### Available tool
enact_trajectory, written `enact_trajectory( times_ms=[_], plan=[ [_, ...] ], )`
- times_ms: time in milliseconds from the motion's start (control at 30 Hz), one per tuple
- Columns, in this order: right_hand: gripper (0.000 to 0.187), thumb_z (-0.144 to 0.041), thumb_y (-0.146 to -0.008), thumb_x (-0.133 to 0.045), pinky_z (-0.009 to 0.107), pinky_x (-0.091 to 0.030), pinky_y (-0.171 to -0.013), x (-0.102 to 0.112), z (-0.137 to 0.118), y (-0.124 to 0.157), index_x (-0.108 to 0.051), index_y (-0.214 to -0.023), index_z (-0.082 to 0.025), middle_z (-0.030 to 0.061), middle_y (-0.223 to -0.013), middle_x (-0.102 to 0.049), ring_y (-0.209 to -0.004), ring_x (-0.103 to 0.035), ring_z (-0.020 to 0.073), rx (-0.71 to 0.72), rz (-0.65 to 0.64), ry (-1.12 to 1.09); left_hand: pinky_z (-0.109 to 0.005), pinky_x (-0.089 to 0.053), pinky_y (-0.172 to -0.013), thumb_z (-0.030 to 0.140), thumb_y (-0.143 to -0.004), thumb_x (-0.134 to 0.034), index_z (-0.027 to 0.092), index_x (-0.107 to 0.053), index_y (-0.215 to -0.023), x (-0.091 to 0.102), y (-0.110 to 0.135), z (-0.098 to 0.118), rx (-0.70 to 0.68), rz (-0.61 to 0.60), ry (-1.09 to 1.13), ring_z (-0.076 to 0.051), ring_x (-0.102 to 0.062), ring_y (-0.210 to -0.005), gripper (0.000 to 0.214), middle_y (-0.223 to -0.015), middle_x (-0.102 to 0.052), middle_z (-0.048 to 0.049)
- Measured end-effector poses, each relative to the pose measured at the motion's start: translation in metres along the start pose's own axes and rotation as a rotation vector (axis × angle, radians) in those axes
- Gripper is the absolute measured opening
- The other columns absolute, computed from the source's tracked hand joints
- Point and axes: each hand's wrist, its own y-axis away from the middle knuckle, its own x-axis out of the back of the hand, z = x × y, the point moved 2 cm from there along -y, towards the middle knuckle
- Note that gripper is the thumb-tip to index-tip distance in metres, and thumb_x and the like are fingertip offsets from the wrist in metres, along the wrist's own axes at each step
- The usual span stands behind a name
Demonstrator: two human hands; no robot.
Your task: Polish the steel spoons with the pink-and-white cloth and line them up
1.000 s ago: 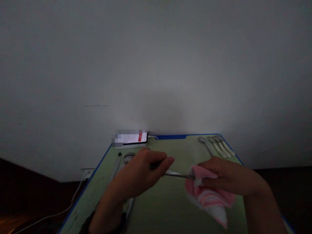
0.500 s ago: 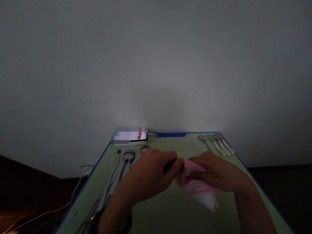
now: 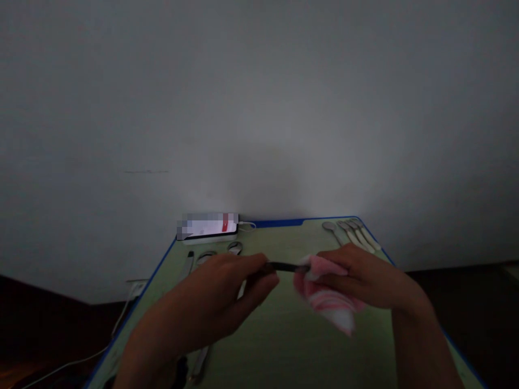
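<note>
My left hand pinches one end of a thin, dark utensil handle above the table. Its other end runs into a pink and white cloth, so I cannot tell what kind of utensil it is. My right hand is closed around the cloth, gripping it over that end, with a loose corner hanging down. Left of the hands lie several metal utensils, partly covered by my left arm; a small spoon and a larger spoon show among them.
A phone with a lit screen rests at the table's back left, a white cable plugged in. At the back right, a metal spoon lies beside several pale-handled utensils. The green table has a blue edge and meets a grey wall.
My left hand has moved left, away from the cloth, exposing a length of dark handle between the hands. The right hand keeps hold of the cloth. The view has shifted slightly.
</note>
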Motion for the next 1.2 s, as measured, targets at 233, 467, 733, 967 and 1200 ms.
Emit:
enact_trajectory(
  times_ms=[233, 467, 733, 967, 1200],
  plan=[
    [0.026, -0.037, -0.087, -0.045, 0.021, -0.031, -0.055, -0.004, 0.000, -0.001, -0.059, -0.080, -0.016, -0.0015, -0.065, -0.057, -0.058, -0.049, 0.0089, 0.007, -0.041, 0.033, -0.025, -0.035, -0.057, 0.035, -0.094, -0.030, 0.019, -0.056, -0.073, -0.012, -0.007, 0.015, -0.046, -0.081, -0.071, -0.013, -0.052, -0.058, 0.037, -0.062, -0.057, 0.0012],
    [0.021, -0.032, -0.086, -0.047, 0.022, -0.032, -0.059, -0.016, -0.002, -0.013, -0.060, -0.083, -0.016, 0.0011, -0.073, -0.063, -0.064, -0.053, 0.0102, 0.051, -0.071, 0.029, -0.023, -0.036, -0.056, 0.026, -0.094, -0.030, 0.017, -0.061, -0.079, -0.027, -0.024, 0.015, -0.090, -0.201, 0.005, -0.012, -0.058, -0.063, 0.035, -0.071, -0.064, -0.0021],
    [0.024, -0.035, -0.085, -0.048, 0.023, -0.035, -0.062, -0.009, 0.006, -0.006, -0.063, -0.093, -0.017, 0.0028, -0.080, -0.065, -0.069, -0.054, 0.0127, -0.020, -0.019, 0.016, -0.022, -0.036, -0.056, 0.033, -0.093, -0.032, 0.017, -0.056, -0.069, -0.009, -0.017, -0.001, -0.065, -0.146, 0.025, -0.011, -0.052, -0.057, 0.038, -0.060, -0.056, 0.0019],
    [0.021, -0.031, -0.084, -0.050, 0.023, -0.037, -0.063, 0.005, 0.025, 0.006, -0.064, -0.091, -0.018, 0.0009, -0.080, -0.066, -0.071, -0.056, 0.0135, -0.068, -0.015, -0.072, -0.019, -0.034, -0.048, 0.034, -0.093, -0.033, 0.017, -0.048, -0.063, 0.007, -0.007, -0.029, 0.023, -0.034, 0.177, -0.008, -0.043, -0.049, 0.037, -0.054, -0.045, 0.0050],
    [0.018, -0.028, -0.081, -0.053, 0.023, -0.038, -0.066, 0.015, 0.037, 0.017, -0.064, -0.094, -0.021, -0.0002, -0.088, -0.066, -0.077, -0.057, 0.0139, -0.079, 0.111, -0.081, -0.019, -0.037, -0.050, 0.036, -0.092, -0.034, 0.017, -0.059, -0.072, 0.005, -0.009, -0.033, 0.072, -0.071, 0.226, -0.009, -0.048, -0.052, 0.037, -0.056, -0.051, 0.0036]
  ],
)
